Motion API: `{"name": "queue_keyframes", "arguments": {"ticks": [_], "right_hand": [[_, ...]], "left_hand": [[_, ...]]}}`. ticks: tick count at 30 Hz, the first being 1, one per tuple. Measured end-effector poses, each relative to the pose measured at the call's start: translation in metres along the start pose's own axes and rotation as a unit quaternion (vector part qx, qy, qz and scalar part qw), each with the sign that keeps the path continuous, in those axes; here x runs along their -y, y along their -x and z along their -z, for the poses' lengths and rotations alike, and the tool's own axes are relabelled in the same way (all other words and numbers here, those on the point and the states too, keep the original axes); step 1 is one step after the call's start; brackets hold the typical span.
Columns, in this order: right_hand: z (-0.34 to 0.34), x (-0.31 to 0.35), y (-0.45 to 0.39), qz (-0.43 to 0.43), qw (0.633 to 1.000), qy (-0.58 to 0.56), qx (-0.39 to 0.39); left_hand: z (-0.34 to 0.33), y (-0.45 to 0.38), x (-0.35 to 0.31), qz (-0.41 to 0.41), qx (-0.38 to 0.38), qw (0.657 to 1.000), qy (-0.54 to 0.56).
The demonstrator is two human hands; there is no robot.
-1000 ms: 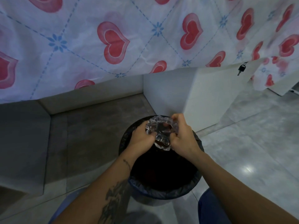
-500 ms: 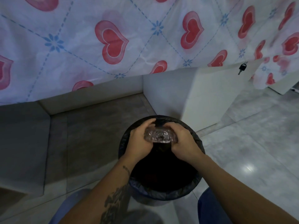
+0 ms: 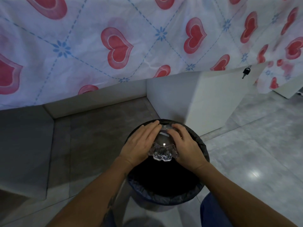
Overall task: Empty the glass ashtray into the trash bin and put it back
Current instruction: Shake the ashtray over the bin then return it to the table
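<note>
L hand (image 3: 141, 143) & R hand (image 3: 185, 145) both grip glass ashtray (image 3: 163, 149), upside down over trash bin (image 3: 201, 148); bin lined w/ black bag.

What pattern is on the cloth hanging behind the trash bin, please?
The cloth is white with red hearts and blue dashed lines and flowers, seen in the head view.

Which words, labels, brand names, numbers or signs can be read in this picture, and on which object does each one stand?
None: no readable text shows anywhere in the head view.
Tablecloth: only printed hearts and flowers, no words.
Glass ashtray, held over the trash bin by the left hand and right hand: no marking shows.
Key in the white cabinet: too small to show any marking.
</note>
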State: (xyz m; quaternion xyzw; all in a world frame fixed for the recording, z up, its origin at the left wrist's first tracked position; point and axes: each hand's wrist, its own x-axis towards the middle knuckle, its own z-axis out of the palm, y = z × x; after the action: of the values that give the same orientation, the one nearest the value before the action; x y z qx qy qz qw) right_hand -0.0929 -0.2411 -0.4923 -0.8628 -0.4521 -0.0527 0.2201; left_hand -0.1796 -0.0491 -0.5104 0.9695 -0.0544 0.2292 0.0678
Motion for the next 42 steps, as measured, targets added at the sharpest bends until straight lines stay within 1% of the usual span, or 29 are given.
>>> {"name": "queue_keyframes", "arguments": {"ticks": [2,4,6,9,12,14,17,22,26,29,31,33,37,40,42], "right_hand": [[0.006,0.001,-0.003,-0.004,1.0,-0.017,-0.011],[0.012,0.003,-0.006,-0.012,0.998,-0.049,-0.023],[0.018,0.005,-0.009,-0.033,0.993,-0.107,-0.035],[0.023,0.007,-0.013,-0.108,0.974,-0.189,-0.058],[0.027,0.004,-0.017,-0.178,0.954,-0.237,-0.045],[0.029,0.004,-0.016,-0.19,0.947,-0.256,-0.04],[0.031,0.005,-0.009,-0.206,0.934,-0.288,-0.038],[0.023,-0.001,0.002,-0.209,0.936,-0.283,-0.022],[0.014,-0.008,0.006,-0.213,0.937,-0.278,0.002],[0.026,-0.008,0.005,-0.22,0.938,-0.265,0.024],[0.048,-0.003,0.003,-0.233,0.937,-0.258,0.03],[0.075,0.005,-0.002,-0.252,0.927,-0.272,0.059],[0.133,0.037,-0.021,-0.271,0.91,-0.298,0.093],[0.172,0.058,-0.032,-0.292,0.893,-0.308,0.151],[0.204,0.071,-0.039,-0.275,0.903,-0.282,0.169]], "left_hand": [[0.007,-0.006,-0.003,0.012,-0.012,1.0,0.001],[0.014,-0.011,-0.008,0.04,-0.01,0.998,0.043],[0.023,-0.015,-0.012,0.068,0.002,0.993,0.1],[0.036,-0.02,-0.018,0.133,0.019,0.973,0.186],[0.041,-0.027,-0.025,0.204,0.022,0.954,0.218],[0.038,-0.032,-0.03,0.248,0.015,0.939,0.237],[0.033,-0.033,-0.035,0.289,-0.009,0.923,0.253],[0.023,-0.031,-0.043,0.326,-0.032,0.917,0.229],[0.013,-0.028,-0.045,0.342,-0.006,0.91,0.232],[0.014,-0.036,-0.044,0.357,0.026,0.901,0.246],[0.029,-0.046,-0.05,0.371,0.053,0.892,0.252],[0.056,-0.058,-0.059,0.387,0.078,0.884,0.249],[0.117,-0.079,-0.065,0.415,0.143,0.865,0.245],[0.163,-0.091,-0.07,0.441,0.165,0.848,0.241],[0.198,-0.1,-0.076,0.451,0.172,0.84,0.248]]}}
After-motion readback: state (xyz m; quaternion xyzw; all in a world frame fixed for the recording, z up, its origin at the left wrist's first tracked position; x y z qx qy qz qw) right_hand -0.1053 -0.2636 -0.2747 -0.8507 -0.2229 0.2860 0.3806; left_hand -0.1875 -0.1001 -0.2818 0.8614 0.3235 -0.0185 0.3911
